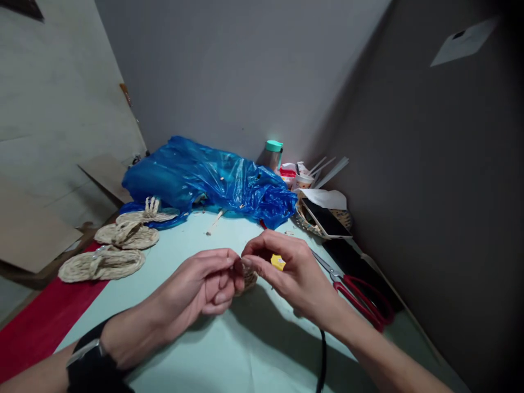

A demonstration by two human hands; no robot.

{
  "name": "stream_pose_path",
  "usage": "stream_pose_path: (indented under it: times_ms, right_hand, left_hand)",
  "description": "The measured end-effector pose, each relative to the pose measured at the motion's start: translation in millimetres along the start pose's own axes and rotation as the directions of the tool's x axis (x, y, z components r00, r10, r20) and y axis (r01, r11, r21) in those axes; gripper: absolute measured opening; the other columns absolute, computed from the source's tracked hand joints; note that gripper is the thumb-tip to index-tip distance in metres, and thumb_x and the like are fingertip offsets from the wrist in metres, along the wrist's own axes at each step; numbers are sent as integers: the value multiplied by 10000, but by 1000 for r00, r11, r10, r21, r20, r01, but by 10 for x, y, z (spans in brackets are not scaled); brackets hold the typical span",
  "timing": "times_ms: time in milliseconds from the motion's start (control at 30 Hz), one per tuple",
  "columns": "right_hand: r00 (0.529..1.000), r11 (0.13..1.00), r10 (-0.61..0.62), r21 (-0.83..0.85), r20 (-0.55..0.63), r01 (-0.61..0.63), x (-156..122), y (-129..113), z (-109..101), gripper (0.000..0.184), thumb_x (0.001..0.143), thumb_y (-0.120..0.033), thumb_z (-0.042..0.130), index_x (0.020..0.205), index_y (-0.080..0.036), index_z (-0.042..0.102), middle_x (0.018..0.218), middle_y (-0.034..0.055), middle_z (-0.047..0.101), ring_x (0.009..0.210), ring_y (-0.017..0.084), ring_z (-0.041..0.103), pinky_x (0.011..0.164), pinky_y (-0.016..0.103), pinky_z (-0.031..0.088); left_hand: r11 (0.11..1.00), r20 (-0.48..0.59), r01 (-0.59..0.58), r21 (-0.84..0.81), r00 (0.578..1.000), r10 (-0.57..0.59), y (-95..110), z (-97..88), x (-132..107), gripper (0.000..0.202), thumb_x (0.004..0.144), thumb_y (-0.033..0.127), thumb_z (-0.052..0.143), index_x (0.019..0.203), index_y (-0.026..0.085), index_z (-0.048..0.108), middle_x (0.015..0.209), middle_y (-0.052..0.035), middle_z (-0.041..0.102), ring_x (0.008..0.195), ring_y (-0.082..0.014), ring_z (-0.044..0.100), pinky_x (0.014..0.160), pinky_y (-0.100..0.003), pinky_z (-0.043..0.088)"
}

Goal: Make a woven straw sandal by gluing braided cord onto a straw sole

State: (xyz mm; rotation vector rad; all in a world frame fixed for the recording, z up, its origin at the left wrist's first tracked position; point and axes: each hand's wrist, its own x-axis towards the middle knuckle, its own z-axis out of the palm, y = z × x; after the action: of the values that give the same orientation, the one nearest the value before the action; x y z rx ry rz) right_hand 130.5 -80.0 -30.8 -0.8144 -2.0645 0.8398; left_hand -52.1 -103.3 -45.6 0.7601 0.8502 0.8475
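Observation:
My left hand (pixel 215 281) and my right hand (pixel 282 262) meet over the middle of the table, thumb and forefinger of each pinched together. Whatever lies between the fingertips is too small to name. Just below the fingers, a woven straw piece (pixel 250 279) shows in part, mostly hidden by my hands. Behind my right hand lies a yellow item (pixel 278 262), seen through the gap between thumb and forefinger. Scissors with red handles (pixel 360 300) rest to the right of my right wrist.
Several woven straw sandals (pixel 102 265) sit at the left, partly over a red cloth (pixel 53 322). A blue plastic bag (pixel 196 174) spreads along the back. A bottle (pixel 272 155), a cup (pixel 303 180) and a basket (pixel 305 218) with a phone (pixel 327 218) stand at back right. A black cable (pixel 323 360) runs below.

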Motion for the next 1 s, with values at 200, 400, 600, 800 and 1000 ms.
stream_pose_path:
  times_ms: [200, 400, 600, 800, 1000]
  right_hand:
    - [991, 985, -130, -111, 40, 133, -48, 29, 98, 111, 952, -202, 567, 937, -193, 677, 807, 27, 619, 797, 157, 545, 728, 274, 422]
    - [992, 981, -127, -146, 7, 127, -66, 68, 4, 117, 950, -166, 552, 951, -199, 665, 827, 22, 638, 783, 142, 580, 709, 242, 447]
    - [990, 858, 118, -494, -81, -142, -322, 240, -381, 233, 969, -363, 482, 829, -221, 603, 767, 33, 624, 630, 171, 566, 564, 295, 368]
    - [830, 606, 558, -671, -25, -428, -746, 452, -304, 329, 861, -564, 505, 783, -245, 527, 746, 73, 662, 601, 250, 598, 509, 316, 268]
    - [762, 563, 644, -630, -72, -535, -733, 482, -138, 192, 868, -424, 479, 808, -241, 495, 711, 48, 663, 609, 238, 601, 528, 309, 274]
  left_hand:
    - [972, 8, 9, -235, 1000, -8, -149, 63, -14, 176, 868, 243, 551, 751, 131, 619, 605, 20, 481, 419, -35, 306, 369, -153, 182]
    - [957, -44, 65, -284, 996, -81, -176, 100, 5, 120, 839, 185, 608, 740, 129, 645, 621, 16, 468, 422, -21, 200, 357, -147, 123]
    - [991, -190, -11, -134, 982, -15, -9, -178, -66, 93, 792, 196, 666, 713, 150, 678, 560, 61, 299, 458, -52, 149, 380, -175, 127]
    - [936, -312, 17, 351, 945, 100, 94, -589, -1, 218, 824, 340, 636, 767, 149, 723, 501, 80, 248, 442, -68, 158, 406, -200, 108]
    - [661, -259, -30, 750, 906, 335, 56, -697, 210, 213, 795, 325, 614, 735, 195, 771, 508, -26, 571, 512, -171, 466, 444, -224, 311]
